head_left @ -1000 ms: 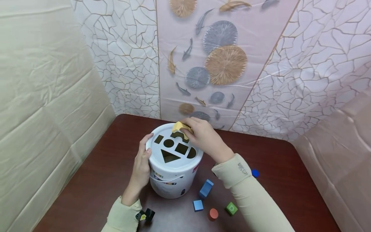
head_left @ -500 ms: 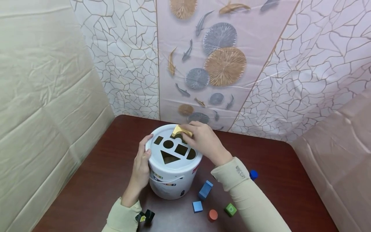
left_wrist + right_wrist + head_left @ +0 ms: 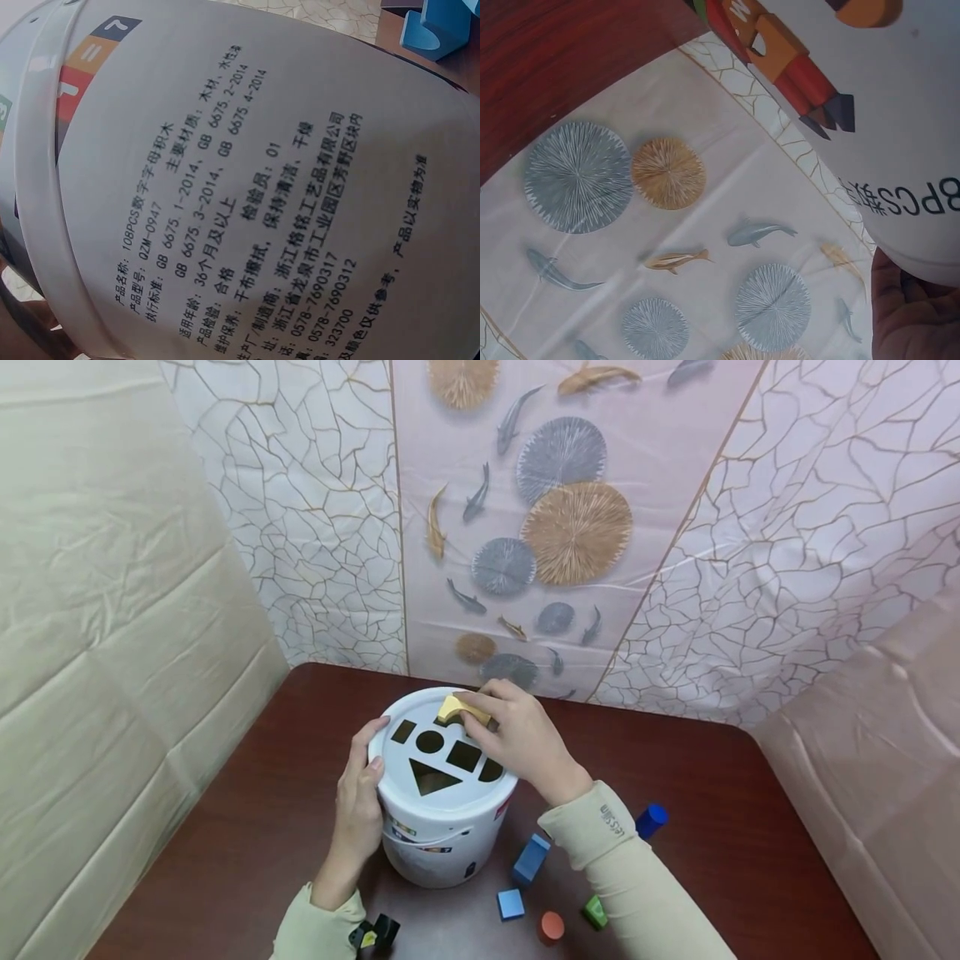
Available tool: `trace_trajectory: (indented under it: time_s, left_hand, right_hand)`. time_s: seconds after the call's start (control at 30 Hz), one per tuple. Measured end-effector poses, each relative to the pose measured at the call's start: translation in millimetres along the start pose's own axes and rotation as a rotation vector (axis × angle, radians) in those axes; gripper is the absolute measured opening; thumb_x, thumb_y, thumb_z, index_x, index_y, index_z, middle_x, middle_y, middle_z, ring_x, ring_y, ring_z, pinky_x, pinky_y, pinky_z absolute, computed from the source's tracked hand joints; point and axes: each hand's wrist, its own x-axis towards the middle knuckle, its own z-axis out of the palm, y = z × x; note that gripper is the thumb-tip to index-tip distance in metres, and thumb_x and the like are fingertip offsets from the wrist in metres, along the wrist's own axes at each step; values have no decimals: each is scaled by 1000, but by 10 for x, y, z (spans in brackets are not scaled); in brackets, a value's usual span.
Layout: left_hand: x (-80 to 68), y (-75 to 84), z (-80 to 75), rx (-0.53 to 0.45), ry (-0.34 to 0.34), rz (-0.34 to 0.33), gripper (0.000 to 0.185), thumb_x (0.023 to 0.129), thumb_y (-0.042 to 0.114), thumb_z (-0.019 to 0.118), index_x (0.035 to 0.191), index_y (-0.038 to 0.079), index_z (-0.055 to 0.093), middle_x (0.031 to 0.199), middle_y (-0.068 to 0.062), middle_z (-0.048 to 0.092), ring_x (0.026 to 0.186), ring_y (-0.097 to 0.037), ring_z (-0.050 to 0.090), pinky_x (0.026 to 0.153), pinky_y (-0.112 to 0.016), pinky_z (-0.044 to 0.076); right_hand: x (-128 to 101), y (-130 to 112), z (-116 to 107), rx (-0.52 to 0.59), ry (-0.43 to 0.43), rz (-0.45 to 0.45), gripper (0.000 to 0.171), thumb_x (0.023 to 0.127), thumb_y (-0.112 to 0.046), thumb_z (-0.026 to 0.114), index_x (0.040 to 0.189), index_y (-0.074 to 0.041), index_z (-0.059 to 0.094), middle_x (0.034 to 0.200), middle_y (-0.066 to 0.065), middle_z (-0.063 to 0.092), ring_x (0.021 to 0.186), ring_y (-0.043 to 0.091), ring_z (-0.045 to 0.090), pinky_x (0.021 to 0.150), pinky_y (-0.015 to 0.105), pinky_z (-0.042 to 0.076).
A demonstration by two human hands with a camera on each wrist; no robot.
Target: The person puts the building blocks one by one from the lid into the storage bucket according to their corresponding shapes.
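Observation:
A white bucket [image 3: 435, 860] stands upright on the table, its white lid [image 3: 401, 772] cut with several shaped holes. My left hand [image 3: 358, 810] grips the left rim, thumb at the lid's edge and fingers against the side. In my right hand [image 3: 528, 739] is a yellow arch-shaped block [image 3: 454, 707], pinched between thumb and fingers over the arch-shaped hole at the lid's far side. The fingers cover part of block and hole, so I cannot tell how far in it sits. Printed text covers the bucket wall [image 3: 225, 187] in the left wrist view.
On the dark red table [image 3: 247, 793], right of the bucket, lie a blue block [image 3: 531, 858], a light blue block [image 3: 511, 904], an orange-red cylinder [image 3: 551, 927] and a green block [image 3: 595, 912]. A blue cylinder [image 3: 652, 820] is beside the right sleeve. Patterned cloth [image 3: 337, 527] hangs behind.
My right hand has lowered the yellow block and turned it flatter over the arch hole. The left hand keeps its grip on the rim. The right sleeve now covers more of the green block.

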Motion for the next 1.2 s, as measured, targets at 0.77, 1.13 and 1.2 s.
trace_trajectory:
  time_s: [0.77,1.13,1.2]
  left_hand:
    - [1,14,-11,-20,-18,-3,50,99,21,36,148,21,47,146,-5,51,125,-15,50,100,-23,35]
    - [6,19,-14,-24,-17,7,51,98,19,36,147,18,48,146,-7,52,125,-16,50,100,-21,34]
    - [6,22,-17,-27,-11,9,51,97,17,36,147,18,48,146,-6,52,126,-16,50,101,-20,34]
  right_hand:
    - [-7,-31,-13,15,-71,47,24,94,-16,67,114,-8,77,90,-6,59,81,8,50,67,26,44]
    - [-14,-40,-8,13,-79,67,24,93,-17,69,115,-10,77,90,-6,59,81,8,49,67,26,44]
    - [-7,-50,-12,12,-82,64,25,94,-17,69,116,-10,76,90,-6,59,81,8,49,68,26,45]
